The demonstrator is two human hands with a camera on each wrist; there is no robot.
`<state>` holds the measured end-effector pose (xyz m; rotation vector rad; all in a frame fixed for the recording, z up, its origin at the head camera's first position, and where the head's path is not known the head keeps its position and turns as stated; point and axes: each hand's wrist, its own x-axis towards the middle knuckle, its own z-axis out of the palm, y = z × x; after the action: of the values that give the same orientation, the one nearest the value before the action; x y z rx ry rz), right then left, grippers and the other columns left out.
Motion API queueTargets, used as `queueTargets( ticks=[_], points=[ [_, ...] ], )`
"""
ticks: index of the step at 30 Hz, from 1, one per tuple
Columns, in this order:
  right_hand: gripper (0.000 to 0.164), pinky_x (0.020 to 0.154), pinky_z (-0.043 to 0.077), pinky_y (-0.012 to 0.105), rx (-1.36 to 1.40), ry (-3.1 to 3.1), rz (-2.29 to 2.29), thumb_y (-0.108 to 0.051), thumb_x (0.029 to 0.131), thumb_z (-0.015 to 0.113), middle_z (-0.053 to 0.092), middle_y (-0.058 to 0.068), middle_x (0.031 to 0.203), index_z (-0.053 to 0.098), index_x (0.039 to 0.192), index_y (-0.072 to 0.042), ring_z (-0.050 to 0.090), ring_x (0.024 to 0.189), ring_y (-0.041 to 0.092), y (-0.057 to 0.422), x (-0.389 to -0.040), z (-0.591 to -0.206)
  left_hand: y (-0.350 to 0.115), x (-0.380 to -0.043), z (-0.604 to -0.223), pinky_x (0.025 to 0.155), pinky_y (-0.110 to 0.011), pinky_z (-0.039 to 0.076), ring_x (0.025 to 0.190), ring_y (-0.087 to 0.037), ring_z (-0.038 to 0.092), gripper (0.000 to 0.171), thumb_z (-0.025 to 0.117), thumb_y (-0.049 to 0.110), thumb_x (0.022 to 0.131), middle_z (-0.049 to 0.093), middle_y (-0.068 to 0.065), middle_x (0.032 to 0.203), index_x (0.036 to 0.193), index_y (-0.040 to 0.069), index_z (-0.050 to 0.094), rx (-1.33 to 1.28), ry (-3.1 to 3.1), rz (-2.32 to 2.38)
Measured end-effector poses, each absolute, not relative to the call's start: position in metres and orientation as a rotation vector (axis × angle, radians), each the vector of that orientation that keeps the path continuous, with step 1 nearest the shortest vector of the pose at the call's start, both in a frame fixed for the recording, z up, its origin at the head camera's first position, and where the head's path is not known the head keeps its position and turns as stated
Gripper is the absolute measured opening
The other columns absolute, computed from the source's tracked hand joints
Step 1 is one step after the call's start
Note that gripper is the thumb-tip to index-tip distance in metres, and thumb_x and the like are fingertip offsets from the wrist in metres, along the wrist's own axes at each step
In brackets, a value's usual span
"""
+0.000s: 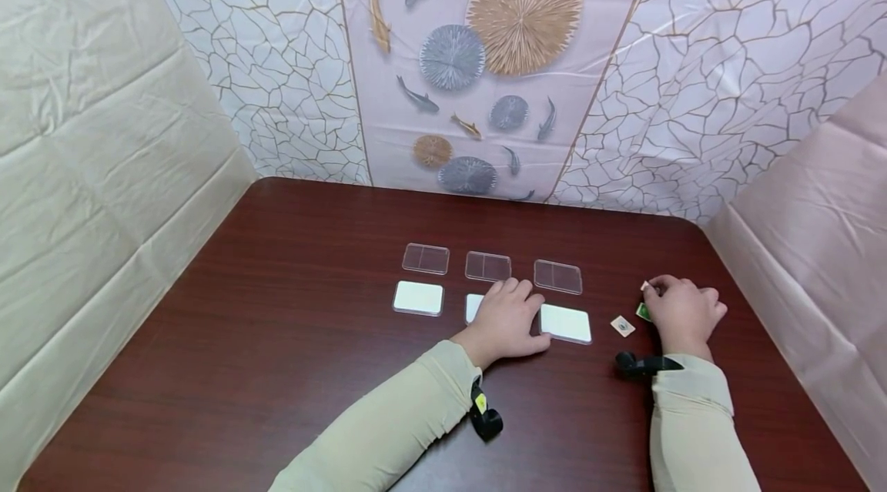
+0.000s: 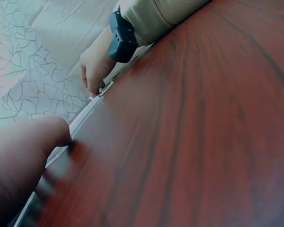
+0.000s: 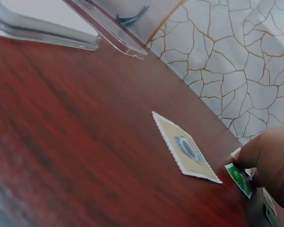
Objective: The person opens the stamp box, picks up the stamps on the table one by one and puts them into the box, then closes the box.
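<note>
On the right of the table, my right hand (image 1: 682, 312) pinches a small pale stamp (image 1: 645, 286) at the thumb and fingertips, which cover most of it. A green stamp (image 3: 237, 179) lies just below those fingertips. Closer to the middle is a beige stamp (image 1: 623, 326) with a perforated edge and a dark oval picture. My left hand (image 1: 509, 320) rests with fingers spread over the middle white-filled case (image 1: 473, 307), hiding much of it. Its thumb tip lies at the lower left corner of the right white-filled case (image 1: 565, 323).
Another white-filled case (image 1: 419, 298) lies to the left. Behind the row are three clear lids, the left lid (image 1: 426, 259), middle lid (image 1: 488, 266) and right lid (image 1: 557, 277). One more stamp (image 3: 270, 208) shows beneath the right hand. Fabric walls surround the dark wooden table (image 1: 277, 284).
</note>
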<state>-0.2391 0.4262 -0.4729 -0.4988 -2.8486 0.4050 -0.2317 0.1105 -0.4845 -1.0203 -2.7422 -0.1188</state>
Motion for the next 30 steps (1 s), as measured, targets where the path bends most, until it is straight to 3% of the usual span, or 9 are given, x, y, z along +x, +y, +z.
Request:
queueTargets(
  ticks=[11,16,23,30],
  points=[
    [0.033,0.091,0.021,0.065,-0.568,-2.709,0.617,-0.021,0.100,0.054,0.065,0.026,0.111,0.063,0.124,-0.002,0.043,0.108,0.054,0.420,-0.239,-0.478,0.111,-0.231,-0.484,0.092,-0.031,0.039,0.103,-0.015,0.046,0.054,0.054,0.062,0.088,0.053,0.005,0.113,0.127,0.026,0.064,-1.027,-2.747,-0.126],
    [0.033,0.095,0.019,0.063,-0.563,-2.629,0.715,-0.025,0.101,0.053,0.066,0.021,0.105,0.063,0.124,-0.003,0.044,0.110,0.049,0.418,-0.237,-0.477,0.110,-0.231,-0.484,0.093,-0.032,0.040,0.103,-0.015,0.046,0.055,0.054,0.062,0.089,0.053,0.004,0.115,0.129,0.026,0.063,-1.025,-2.749,-0.137],
    [0.029,0.099,0.017,0.061,-0.402,-2.518,0.774,-0.021,0.098,0.059,0.066,0.016,0.097,0.065,0.122,-0.006,0.047,0.105,0.044,0.408,-0.232,-0.477,0.110,-0.231,-0.483,0.094,-0.032,0.040,0.103,-0.016,0.046,0.055,0.053,0.061,0.090,0.053,0.003,0.116,0.131,0.025,0.063,-1.030,-2.758,-0.155],
    [0.022,0.096,0.023,0.059,-0.203,-2.415,0.814,-0.016,0.096,0.063,0.068,0.018,0.091,0.070,0.113,-0.005,0.050,0.096,0.040,0.390,-0.224,-0.481,0.110,-0.231,-0.483,0.095,-0.033,0.039,0.104,-0.016,0.045,0.057,0.052,0.061,0.091,0.053,0.003,0.117,0.133,0.024,0.062,-1.032,-2.773,-0.157]
  ],
)
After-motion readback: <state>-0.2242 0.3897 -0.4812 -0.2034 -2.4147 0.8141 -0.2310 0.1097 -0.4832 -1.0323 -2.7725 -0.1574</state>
